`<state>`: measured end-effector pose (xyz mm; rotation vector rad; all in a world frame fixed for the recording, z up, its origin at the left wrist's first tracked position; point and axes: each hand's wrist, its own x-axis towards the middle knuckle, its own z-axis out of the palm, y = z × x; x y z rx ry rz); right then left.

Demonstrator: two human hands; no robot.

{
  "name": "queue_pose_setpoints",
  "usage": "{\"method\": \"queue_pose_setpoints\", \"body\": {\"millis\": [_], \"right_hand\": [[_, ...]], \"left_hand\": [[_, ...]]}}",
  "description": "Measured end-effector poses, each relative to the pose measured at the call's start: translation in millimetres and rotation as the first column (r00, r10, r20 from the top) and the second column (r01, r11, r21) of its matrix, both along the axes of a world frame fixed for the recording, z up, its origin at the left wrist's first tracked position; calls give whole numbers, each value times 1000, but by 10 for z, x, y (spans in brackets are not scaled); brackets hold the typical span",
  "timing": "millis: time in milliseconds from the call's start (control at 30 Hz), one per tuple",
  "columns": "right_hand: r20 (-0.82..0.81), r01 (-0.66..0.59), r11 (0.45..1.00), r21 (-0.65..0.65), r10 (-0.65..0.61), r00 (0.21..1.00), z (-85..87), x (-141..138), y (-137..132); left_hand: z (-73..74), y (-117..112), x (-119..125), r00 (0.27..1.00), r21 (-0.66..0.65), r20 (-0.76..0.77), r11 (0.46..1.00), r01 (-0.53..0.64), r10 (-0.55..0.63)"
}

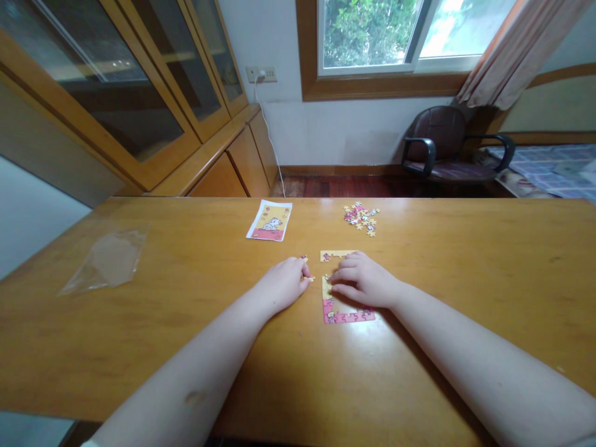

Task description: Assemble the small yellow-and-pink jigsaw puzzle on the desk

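Note:
My left hand (283, 287) rests on the table with its fingers curled, thumb and forefinger closed at a small yellow puzzle piece (311, 279). Another loose piece (304, 257) lies just beyond its knuckles. To the right is a partly joined puzzle border, with a pink and yellow lower section (347, 317) and a separate yellow top strip (331, 255). Over this border lies my right hand (365, 280), fingers apart and partly bent, its fingertips by a small piece (327, 277) at the left edge. The hand hides the border's right part.
A picture card (270, 221) with a white animal on yellow and pink lies farther back. Right of it is a pile of loose puzzle pieces (360, 217). A clear plastic bag (109, 257) lies at the left. Beyond the table stand a cabinet (209, 167) and an armchair (440, 146).

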<state>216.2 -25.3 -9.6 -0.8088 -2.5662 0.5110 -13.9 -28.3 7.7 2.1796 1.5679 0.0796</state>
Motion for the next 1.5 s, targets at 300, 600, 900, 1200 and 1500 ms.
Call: {"method": "queue_pose_setpoints", "body": {"millis": [300, 600, 900, 1200, 1500], "right_hand": [[-4, 4, 1000, 14, -4, 1000, -13, 0, 2], [6, 100, 995, 25, -100, 995, -18, -10, 6], [17, -20, 1000, -1, 20, 1000, -16, -22, 12], [22, -22, 1000, 1, 22, 1000, -19, -19, 18], [11, -20, 1000, -7, 20, 1000, -6, -22, 10]], "left_hand": [[-37, 61, 4, 985, 25, 173, 999, 21, -25], [-174, 90, 94, 910, -1, 414, 999, -39, 36], [-180, 102, 162, 915, 4, 397, 997, -76, 68], [-185, 94, 223, 942, 19, 330, 998, -66, 56], [-191, 89, 205, 959, 78, 285, 996, -36, 12]]}}
